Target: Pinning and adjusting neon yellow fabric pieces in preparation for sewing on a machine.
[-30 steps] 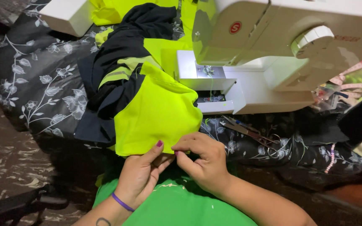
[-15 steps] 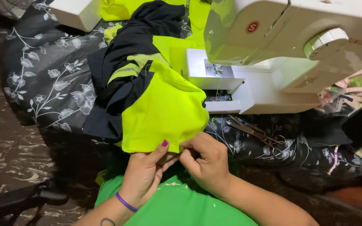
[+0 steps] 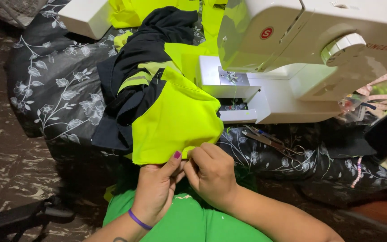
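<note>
Left hand (image 3: 157,190): thumbnail painted purple-magenta, nail short and rounded. Thin purple band around left wrist (image 3: 138,220), plain, no clasp visible. Small dark tattoo mark on left forearm (image 3: 118,239) at lower frame edge, shape too cut off to tell. Right hand (image 3: 211,175): no rings, no band visible on back or wrist. Both forearms bare, no sleeves in view. Bright green garment (image 3: 189,222) across lap or torso, smooth fabric, small pale marking near its upper edge.
</note>
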